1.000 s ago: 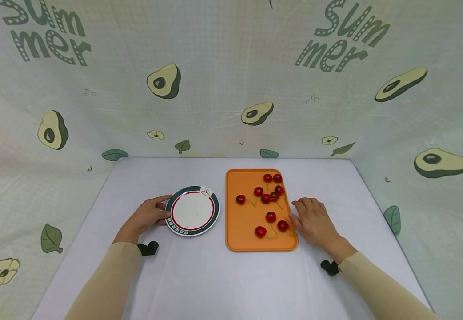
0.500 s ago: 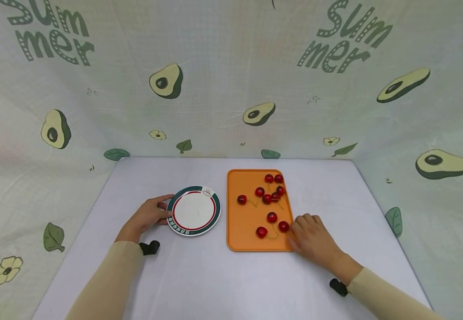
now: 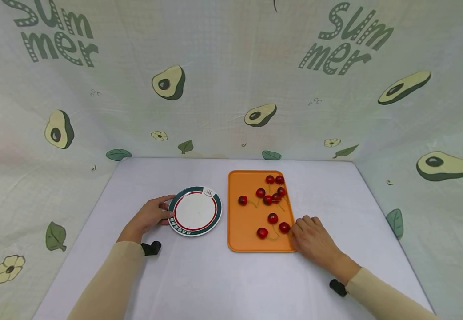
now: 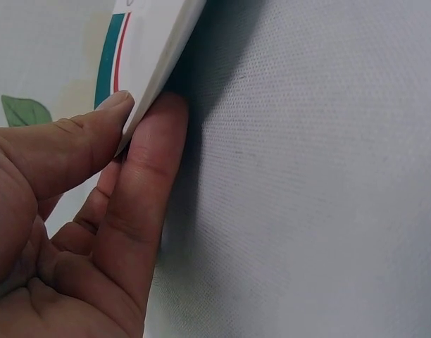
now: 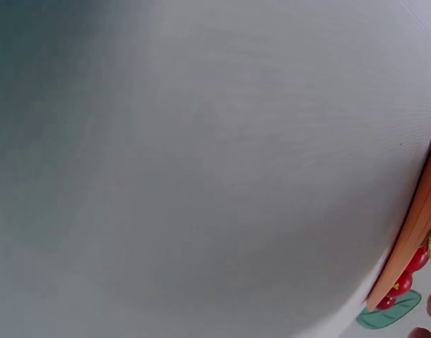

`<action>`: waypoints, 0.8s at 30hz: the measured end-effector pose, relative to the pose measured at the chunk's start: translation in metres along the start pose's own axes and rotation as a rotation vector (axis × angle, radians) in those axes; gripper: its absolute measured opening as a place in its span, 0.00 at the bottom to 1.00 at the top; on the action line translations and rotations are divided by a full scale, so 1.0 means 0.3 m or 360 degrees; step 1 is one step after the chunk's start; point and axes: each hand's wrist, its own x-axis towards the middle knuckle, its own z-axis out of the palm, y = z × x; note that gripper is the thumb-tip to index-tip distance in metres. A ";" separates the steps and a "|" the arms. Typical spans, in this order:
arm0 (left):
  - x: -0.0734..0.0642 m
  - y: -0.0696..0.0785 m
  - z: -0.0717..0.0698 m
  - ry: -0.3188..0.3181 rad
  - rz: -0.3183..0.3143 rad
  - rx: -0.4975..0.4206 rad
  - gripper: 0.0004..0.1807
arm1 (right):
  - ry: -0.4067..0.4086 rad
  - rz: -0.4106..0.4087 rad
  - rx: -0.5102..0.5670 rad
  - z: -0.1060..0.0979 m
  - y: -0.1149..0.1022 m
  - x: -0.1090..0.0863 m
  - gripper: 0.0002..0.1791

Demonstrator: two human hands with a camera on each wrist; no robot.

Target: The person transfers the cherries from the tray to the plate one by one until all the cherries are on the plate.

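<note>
Behind lettered plate (image 3: 195,211), cloth (image 3: 215,53) reading "Summer" twice

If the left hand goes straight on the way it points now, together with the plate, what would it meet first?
Probably the orange tray, with the plate the left hand pinches touching its left edge first; plate height is unclear.

Place: cloth-screened tabletop setup, room type unclear | white table (image 3: 223,284) under left hand (image 3: 149,215) and right hand (image 3: 314,241) | avocado-print cloth (image 3: 219,58) beyond and beside them
</note>
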 end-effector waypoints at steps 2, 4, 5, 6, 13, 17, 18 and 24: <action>0.000 0.000 0.000 -0.0001 -0.0003 0.0007 0.40 | -0.0023 -0.0010 -0.0021 0.001 0.000 0.001 0.11; 0.001 0.001 0.001 0.0001 -0.0010 0.0018 0.40 | -0.0038 -0.0007 -0.0029 0.000 0.002 0.004 0.11; 0.002 0.002 0.002 0.0002 -0.0011 0.0024 0.40 | -0.0042 -0.0005 -0.0032 -0.001 0.005 0.006 0.11; 0.003 0.002 0.002 0.0003 -0.0009 0.0031 0.40 | -0.0042 -0.0005 -0.0034 -0.002 0.008 0.009 0.11; 0.007 0.000 0.013 -0.0005 -0.0009 0.0047 0.41 | 0.0033 0.0010 0.0005 -0.023 0.032 0.053 0.12; 0.004 -0.003 0.020 0.0005 -0.0004 0.0044 0.40 | 0.0067 0.0000 0.0002 -0.041 0.031 0.109 0.13; 0.003 -0.003 0.022 0.0011 -0.0007 0.0042 0.40 | 0.0071 -0.0007 -0.0006 -0.044 0.027 0.126 0.14; -0.002 0.005 0.026 0.0029 -0.0010 0.0038 0.40 | 0.0109 -0.0105 -0.0062 -0.061 -0.022 0.256 0.14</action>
